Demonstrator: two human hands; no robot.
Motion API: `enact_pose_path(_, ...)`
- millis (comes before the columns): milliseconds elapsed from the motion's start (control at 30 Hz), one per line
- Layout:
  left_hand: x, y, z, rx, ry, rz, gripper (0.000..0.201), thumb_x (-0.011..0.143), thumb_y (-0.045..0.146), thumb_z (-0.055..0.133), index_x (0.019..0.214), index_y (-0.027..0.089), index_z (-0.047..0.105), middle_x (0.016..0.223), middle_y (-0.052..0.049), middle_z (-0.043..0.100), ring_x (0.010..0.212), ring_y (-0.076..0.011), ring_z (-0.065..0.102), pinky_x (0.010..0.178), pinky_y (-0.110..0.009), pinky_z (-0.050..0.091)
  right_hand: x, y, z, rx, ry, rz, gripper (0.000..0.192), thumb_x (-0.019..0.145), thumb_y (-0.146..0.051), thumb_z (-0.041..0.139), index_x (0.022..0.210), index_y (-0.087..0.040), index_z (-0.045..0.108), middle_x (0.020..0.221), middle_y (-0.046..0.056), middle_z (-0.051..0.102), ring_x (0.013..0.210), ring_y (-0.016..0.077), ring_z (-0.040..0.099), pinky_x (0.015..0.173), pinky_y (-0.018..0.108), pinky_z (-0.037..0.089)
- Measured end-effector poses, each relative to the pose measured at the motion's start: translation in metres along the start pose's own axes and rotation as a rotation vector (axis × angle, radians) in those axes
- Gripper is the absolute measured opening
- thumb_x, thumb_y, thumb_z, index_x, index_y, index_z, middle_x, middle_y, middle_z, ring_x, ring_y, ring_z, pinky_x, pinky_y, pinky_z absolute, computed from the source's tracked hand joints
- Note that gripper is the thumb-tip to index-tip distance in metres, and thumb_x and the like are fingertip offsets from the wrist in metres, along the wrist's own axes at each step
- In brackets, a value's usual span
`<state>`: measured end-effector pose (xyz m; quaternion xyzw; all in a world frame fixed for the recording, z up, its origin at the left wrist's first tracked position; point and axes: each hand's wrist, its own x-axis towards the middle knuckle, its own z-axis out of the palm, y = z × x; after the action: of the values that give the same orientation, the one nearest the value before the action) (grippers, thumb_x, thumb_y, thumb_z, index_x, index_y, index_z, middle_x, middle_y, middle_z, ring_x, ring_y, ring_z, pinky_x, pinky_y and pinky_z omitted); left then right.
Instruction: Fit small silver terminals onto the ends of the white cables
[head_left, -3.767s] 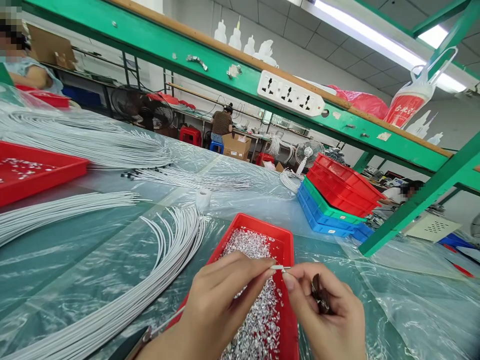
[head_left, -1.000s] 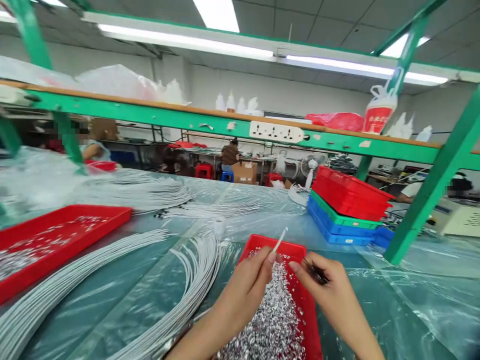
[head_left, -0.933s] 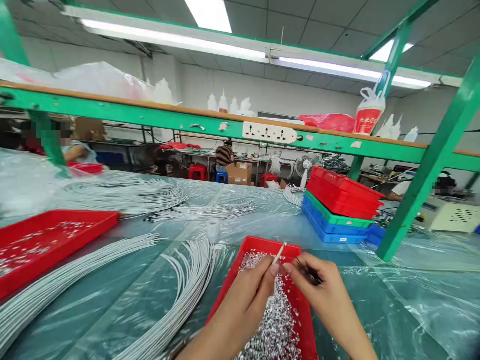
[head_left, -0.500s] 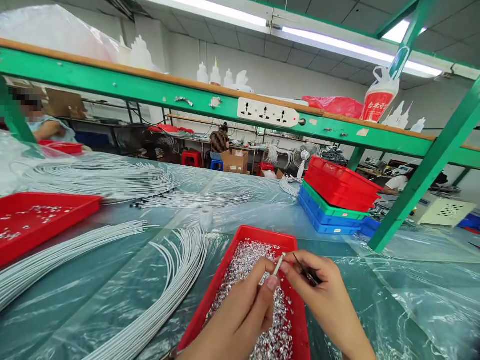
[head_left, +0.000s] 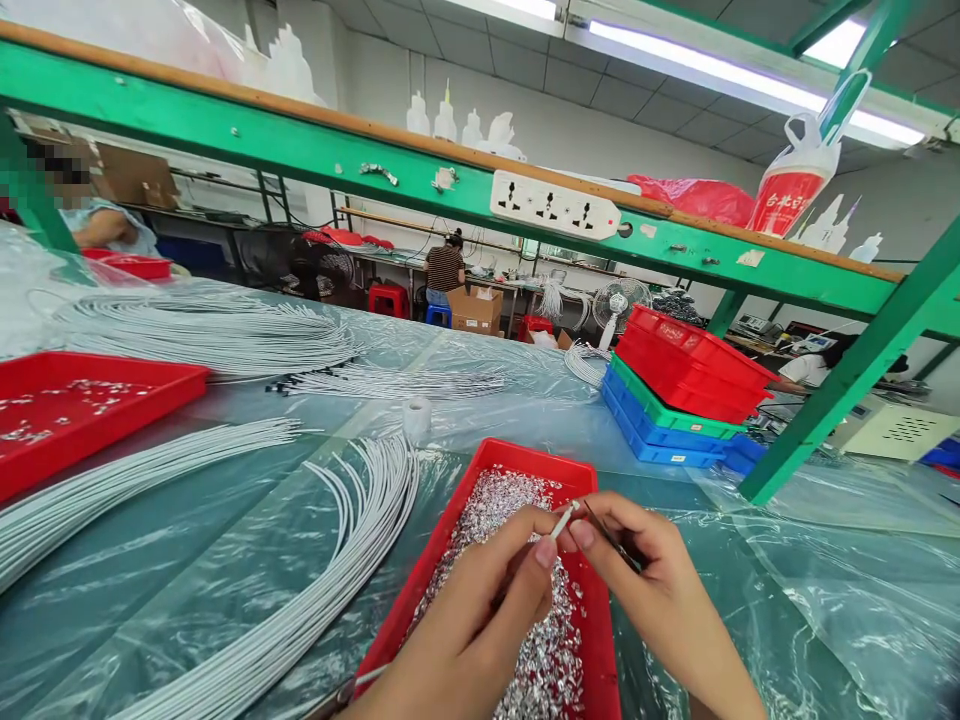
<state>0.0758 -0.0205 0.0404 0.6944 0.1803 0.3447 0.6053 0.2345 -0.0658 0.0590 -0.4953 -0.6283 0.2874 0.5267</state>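
Observation:
My left hand pinches a white cable between thumb and forefinger, its end pointing up and to the right. A stretch of white cable also shows beside my left wrist. At the cable's tip, the thumb and forefinger of my right hand are closed on or right against it. A thin dark pointed tool, perhaps tweezers, lies within my right hand, mostly hidden by the fingers. Both hands are above a red tray full of small shiny metal pieces.
Bundles of white cables lie to the left, with a coil behind. Another red tray holds scattered pieces. A white roll stands beyond. Stacked bins and a green post are at right. A shelf with a power strip crosses above.
The view has tilted and shifted slightly. The cable tip has moved a little to the right, with my right fingers still close around it.

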Motion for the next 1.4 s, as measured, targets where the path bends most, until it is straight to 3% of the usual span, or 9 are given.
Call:
enact_pose_path(300, 0.0, -0.005, 0.0, 0.052, 0.029, 0.122, 0.035, 0.102, 0.045, 0.033, 0.084, 0.02, 0.049, 0.059, 0.007, 0.031, 0.052, -0.0104, 0.027, 0.047, -0.026, 0.021, 0.0, -0.001, 0.002, -0.046, -0.017, -0.035, 0.018, 0.095, -0.025, 0.052, 0.083, -0.022, 0.065, 0.074, -0.003, 0.062, 0.066, 0.015, 0.05, 0.06, 0.024, 0.036)
enact_pose_path(500, 0.001, -0.004, -0.003, 0.067, 0.118, 0.228, 0.026, 0.1, 0.034, 0.043, 0.086, 0.02, 0.06, 0.071, 0.001, 0.059, 0.057, -0.0082, 0.049, 0.05, -0.018, 0.04, -0.001, 0.0, 0.0, -0.078, 0.001, -0.036, 0.019, 0.096, -0.029, 0.053, 0.082, -0.021, 0.065, 0.068, -0.003, 0.058, 0.064, 0.015, 0.05, 0.056, 0.024, 0.036)
enact_pose_path(633, 0.001, -0.001, -0.006, 0.097, 0.167, 0.262, 0.02, 0.097, 0.027, 0.048, 0.087, 0.022, 0.064, 0.071, 0.002, 0.065, 0.059, -0.0071, 0.059, 0.054, -0.013, 0.048, -0.007, 0.004, -0.004, -0.069, -0.005, -0.04, 0.01, 0.094, -0.024, 0.06, 0.099, -0.026, 0.069, 0.079, -0.004, 0.065, 0.07, 0.014, 0.056, 0.062, 0.02, 0.043)
enact_pose_path(800, 0.001, 0.001, -0.006, 0.273, 0.26, 0.415, 0.017, 0.093, 0.014, 0.053, 0.09, 0.023, 0.066, 0.07, 0.006, 0.068, 0.06, -0.0049, 0.063, 0.056, -0.009, 0.05, -0.014, 0.012, -0.01, -0.118, -0.048, -0.028, 0.016, 0.097, -0.036, 0.065, 0.111, -0.029, 0.068, 0.091, 0.0, 0.066, 0.08, 0.0177, 0.06, 0.071, 0.022, 0.049)
enact_pose_path(967, -0.002, -0.005, -0.004, 0.545, 0.386, 0.634, 0.017, 0.091, 0.007, 0.057, 0.101, 0.02, 0.063, 0.089, 0.003, 0.073, 0.075, -0.0055, 0.069, 0.071, -0.011, 0.053, -0.022, 0.019, -0.014, -0.165, -0.042, -0.034, 0.028, 0.1, -0.05, 0.058, 0.12, -0.032, 0.065, 0.104, 0.005, 0.065, 0.094, 0.0249, 0.059, 0.081, 0.033, 0.05)
enact_pose_path(1100, -0.001, -0.007, -0.003, 0.646, 0.444, 0.739, 0.011, 0.095, 0.01, 0.053, 0.099, 0.016, 0.063, 0.077, 0.001, 0.071, 0.067, -0.0079, 0.069, 0.063, -0.015, 0.053, -0.027, 0.015, -0.008, -0.101, -0.005, 0.067, 0.034, 0.102, -0.058, 0.047, 0.124, -0.036, 0.062, 0.115, 0.004, 0.06, 0.104, 0.0268, 0.055, 0.087, 0.037, 0.048)
enact_pose_path(1200, 0.0, -0.007, -0.003, 0.706, 0.494, 0.783, 0.012, 0.098, 0.013, 0.051, 0.097, 0.014, 0.063, 0.072, 0.001, 0.07, 0.063, -0.0089, 0.068, 0.059, -0.017, 0.052, -0.028, 0.009, -0.002, -0.111, 0.007, 0.091, 0.035, 0.102, -0.06, 0.043, 0.121, -0.037, 0.061, 0.112, 0.002, 0.059, 0.097, 0.0236, 0.056, 0.086, 0.033, 0.047)
enact_pose_path(1400, 0.0, -0.005, -0.002, 0.86, 0.569, 0.878, 0.014, 0.099, 0.011, 0.048, 0.099, 0.01, 0.062, 0.081, -0.005, 0.075, 0.067, -0.0112, 0.069, 0.062, -0.02, 0.054, -0.028, 0.003, 0.002, -0.137, 0.014, 0.094, 0.038, 0.102, -0.058, 0.045, 0.124, -0.03, 0.059, 0.097, 0.005, 0.06, 0.091, 0.024, 0.055, 0.083, 0.033, 0.046)
